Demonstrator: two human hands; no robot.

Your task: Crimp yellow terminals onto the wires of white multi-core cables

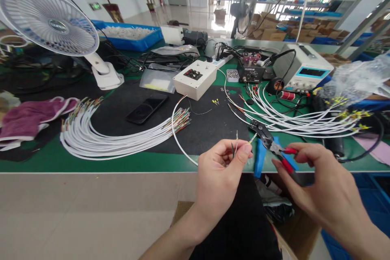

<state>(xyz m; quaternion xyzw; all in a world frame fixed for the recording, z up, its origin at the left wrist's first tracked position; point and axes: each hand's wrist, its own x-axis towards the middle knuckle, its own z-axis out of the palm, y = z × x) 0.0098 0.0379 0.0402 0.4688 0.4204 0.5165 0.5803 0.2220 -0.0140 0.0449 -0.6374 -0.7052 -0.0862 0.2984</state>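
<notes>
Between thumb and fingers, my left hand (pixel 224 170) pinches the end of a white cable (pixel 180 146). Thin wires with small tips (pixel 237 135) stick up from that grip, and a yellow piece shows by the thumb. My right hand (pixel 329 183) is wrapped round red-handled pliers (pixel 287 165), jaws pointing left toward my left hand. Just behind the pliers, at the table's front edge, lies a crimping tool (pixel 262 132) with a black head and blue handles; the pliers partly cover it. Whether the pliers touch it I cannot tell.
A bundle of white cables (pixel 100 146) lies left; another (pixel 292 124) with yellow ends lies right. A phone (pixel 146 108), a white switch box (pixel 195 79) and small yellow parts (pixel 215 101) rest on the black mat. A desk fan (pixel 57 24) and a power supply (pixel 304 69) stand behind.
</notes>
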